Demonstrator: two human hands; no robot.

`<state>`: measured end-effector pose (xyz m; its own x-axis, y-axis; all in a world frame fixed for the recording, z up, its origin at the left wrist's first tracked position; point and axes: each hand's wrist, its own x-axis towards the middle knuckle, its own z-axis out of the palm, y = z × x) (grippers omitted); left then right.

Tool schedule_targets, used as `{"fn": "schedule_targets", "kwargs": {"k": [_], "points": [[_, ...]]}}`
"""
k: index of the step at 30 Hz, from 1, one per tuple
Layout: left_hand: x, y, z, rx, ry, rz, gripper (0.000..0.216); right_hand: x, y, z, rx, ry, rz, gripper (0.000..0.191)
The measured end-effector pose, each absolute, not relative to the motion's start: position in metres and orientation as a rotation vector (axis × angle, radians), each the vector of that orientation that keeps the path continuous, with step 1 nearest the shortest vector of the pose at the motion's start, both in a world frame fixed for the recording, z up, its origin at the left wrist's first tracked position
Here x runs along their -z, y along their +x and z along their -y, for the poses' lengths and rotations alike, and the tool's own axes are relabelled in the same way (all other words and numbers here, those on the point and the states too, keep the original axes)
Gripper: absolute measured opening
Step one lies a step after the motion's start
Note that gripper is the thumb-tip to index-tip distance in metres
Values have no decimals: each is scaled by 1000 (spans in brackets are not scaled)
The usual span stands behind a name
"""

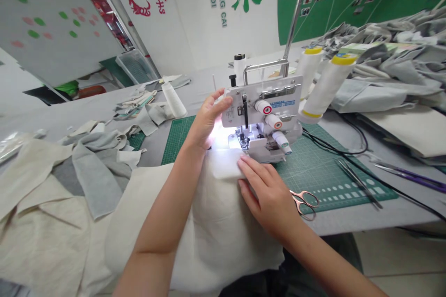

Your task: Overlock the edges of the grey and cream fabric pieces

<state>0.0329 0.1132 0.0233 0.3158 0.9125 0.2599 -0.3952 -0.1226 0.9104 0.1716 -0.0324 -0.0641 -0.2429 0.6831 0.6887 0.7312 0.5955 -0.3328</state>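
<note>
A white overlock sewing machine [261,111] stands in front of me, its lamp lighting the needle and presser foot. My left hand [208,118] grips the left end of the machine's head, thumb on the front and some fingers hidden behind. Cream fabric [223,213] hangs from the machine bed over my lap, its top edge near the presser foot. On this fabric, just in front of the foot, my right hand [266,190] lies with fingers stretched out. Rose-gold scissors [304,202] lie beside the right hand, partly hidden by it.
A green cutting mat [324,162] lies under the machine, with tweezers [360,183] and purple-handled snips [411,176] to the right. White thread cones [329,86] stand behind. Fabric pieces [97,162] cover the left side; a cloth heap [393,69] fills the right back. Black cables cross the mat.
</note>
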Motion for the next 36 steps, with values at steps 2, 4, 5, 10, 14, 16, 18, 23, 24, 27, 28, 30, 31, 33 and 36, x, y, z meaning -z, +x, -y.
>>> {"fn": "schedule_targets", "kwargs": {"k": [2, 4, 5, 10, 14, 16, 18, 23, 24, 27, 28, 30, 31, 33, 36], "points": [[-27, 28, -112, -1265, 1305, -734, 44, 63, 171, 33, 74, -1156, 1995, 41], [-30, 23, -102, -1370, 1431, -1020, 38, 60, 171, 33, 68, -1197, 2015, 43], [-30, 20, -92, -1421, 1522, -1178, 34, 59, 170, 34, 65, -1218, 2021, 44], [-11, 10, -13, -1007, 2398, -1393, 13, 56, 167, 33, 66, -1276, 1999, 45], [18, 3, 21, -701, 2780, -1225, 46, 63, 170, 33, -75, -1170, 1911, 45], [27, -3, 19, -638, 2869, -1172, 56, 69, 173, 35, -163, -1129, 1793, 40], [30, -9, 10, -590, 2908, -1122, 60, 75, 176, 39, -253, -1133, 1687, 36], [24, -18, -10, -512, 2902, -1065, 62, 78, 176, 50, -543, -1219, 1563, 36], [23, -18, -11, -497, 2901, -1057, 62, 77, 175, 52, -588, -1239, 1530, 36], [20, -19, -14, -470, 2895, -1031, 60, 72, 173, 56, -705, -1268, 1463, 37], [20, -20, -15, -467, 2888, -1025, 59, 70, 173, 57, -738, -1273, 1451, 37], [18, -19, -15, -471, 2870, -1019, 57, 67, 173, 61, -792, -1291, 1430, 38], [18, -18, -16, -471, 2861, -1019, 56, 67, 173, 62, -816, -1300, 1423, 38], [16, -17, -16, -470, 2843, -1030, 54, 67, 173, 65, -854, -1313, 1417, 39], [13, -14, -16, -474, 2799, -1077, 52, 67, 172, 66, -870, -1326, 1406, 39]]}}
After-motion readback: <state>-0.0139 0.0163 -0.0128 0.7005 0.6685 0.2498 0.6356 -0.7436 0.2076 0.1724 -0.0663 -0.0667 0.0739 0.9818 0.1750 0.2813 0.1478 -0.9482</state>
